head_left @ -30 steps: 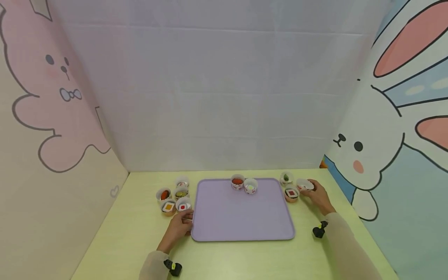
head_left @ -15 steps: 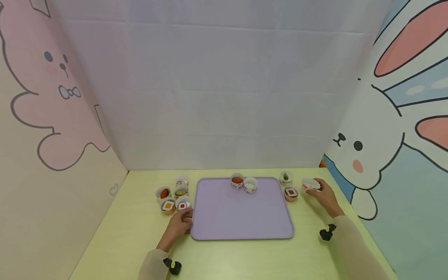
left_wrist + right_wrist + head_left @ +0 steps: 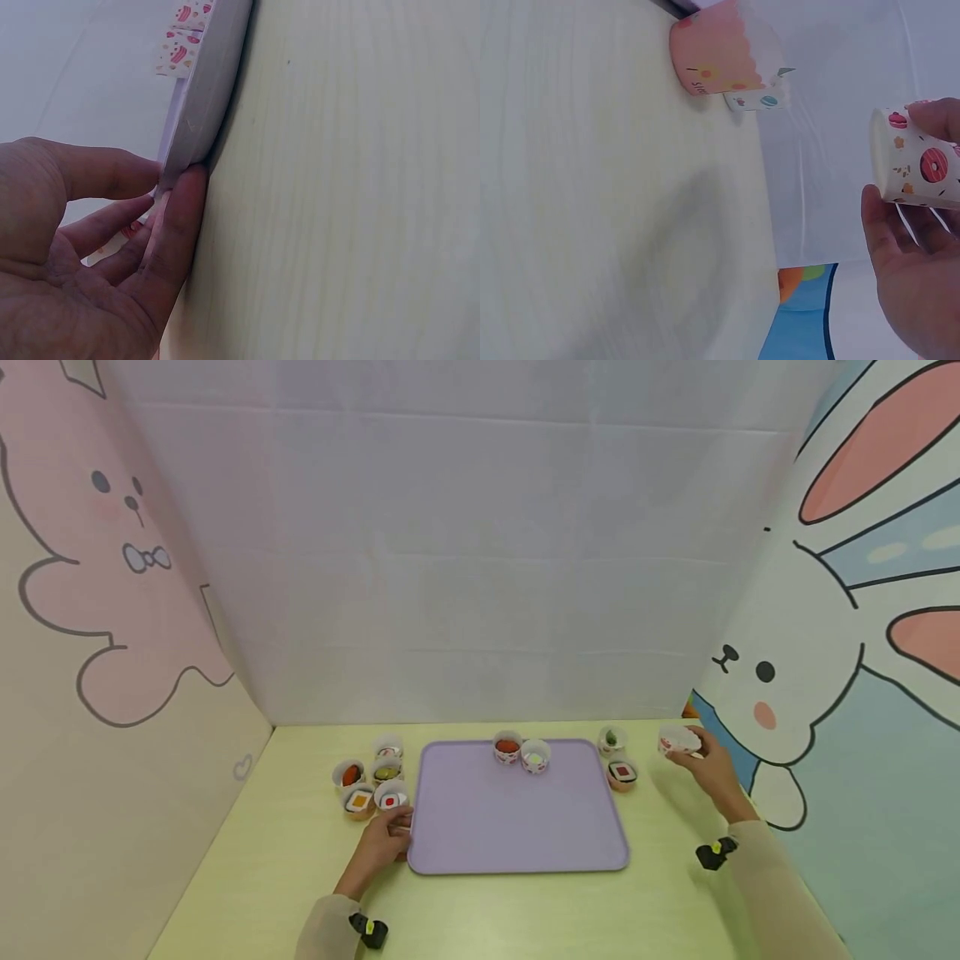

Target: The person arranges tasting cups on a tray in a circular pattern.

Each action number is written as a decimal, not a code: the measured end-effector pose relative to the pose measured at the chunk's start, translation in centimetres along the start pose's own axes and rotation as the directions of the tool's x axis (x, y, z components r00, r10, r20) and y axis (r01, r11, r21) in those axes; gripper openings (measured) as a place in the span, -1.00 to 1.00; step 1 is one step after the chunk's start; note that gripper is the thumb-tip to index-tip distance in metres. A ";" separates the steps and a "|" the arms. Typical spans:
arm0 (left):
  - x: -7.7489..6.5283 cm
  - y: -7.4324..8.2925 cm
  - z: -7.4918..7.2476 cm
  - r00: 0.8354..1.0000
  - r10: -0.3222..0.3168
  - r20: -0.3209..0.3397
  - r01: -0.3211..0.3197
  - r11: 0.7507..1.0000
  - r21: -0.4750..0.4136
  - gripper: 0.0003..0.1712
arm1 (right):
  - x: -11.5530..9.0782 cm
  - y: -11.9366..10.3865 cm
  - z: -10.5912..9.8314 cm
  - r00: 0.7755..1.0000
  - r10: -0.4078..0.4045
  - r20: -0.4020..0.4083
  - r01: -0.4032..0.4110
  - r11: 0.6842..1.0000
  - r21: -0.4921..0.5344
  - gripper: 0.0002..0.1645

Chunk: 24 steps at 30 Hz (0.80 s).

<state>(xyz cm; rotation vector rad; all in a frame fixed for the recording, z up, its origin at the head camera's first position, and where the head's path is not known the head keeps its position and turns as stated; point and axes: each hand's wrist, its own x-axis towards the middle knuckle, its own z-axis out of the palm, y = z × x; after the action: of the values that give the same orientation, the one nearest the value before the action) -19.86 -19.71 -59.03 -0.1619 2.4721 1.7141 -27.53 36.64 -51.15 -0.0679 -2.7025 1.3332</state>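
Note:
My right hand [image 3: 712, 773] holds a white paper baking cup [image 3: 678, 740] in the air over the table's right back corner. Donut and macaron prints show on the cup's side [image 3: 919, 160] in the right wrist view, with the thumb on one side and fingers on the other. Pinched at its left edge by my left hand [image 3: 381, 846] is a lilac tray [image 3: 519, 827]; in the left wrist view the thumb lies on the rim [image 3: 201, 112] and a finger beneath it. Two cups stand at the tray's back edge, one with red filling [image 3: 507, 747], one with pale filling [image 3: 535, 757].
Left of the tray is a cluster of several filled cups [image 3: 387, 772], the nearest one [image 3: 392, 796] close to my left fingers. Right of it stand a cup with something green [image 3: 611, 740] and a pink cup with a red square [image 3: 622, 773]. A white curtain [image 3: 480, 568] hangs behind.
My right hand has lifted the paper cup from beside the right-hand cups, moving it right and upward. The left hand has stayed at the tray's edge.

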 end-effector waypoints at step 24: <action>0.1 -0.2 -0.1 1.000 0.022 -0.001 -0.022 1.000 0.003 -0.45 | -2.6 -5.6 -1.2 0.988 -0.150 -0.020 0.151 0.986 0.066 -0.16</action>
<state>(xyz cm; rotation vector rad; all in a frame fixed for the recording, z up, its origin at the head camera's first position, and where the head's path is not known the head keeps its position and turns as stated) -19.98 -19.81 -59.18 -0.1355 2.4860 1.7195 -24.73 33.97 -46.22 0.1302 -2.5892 1.3706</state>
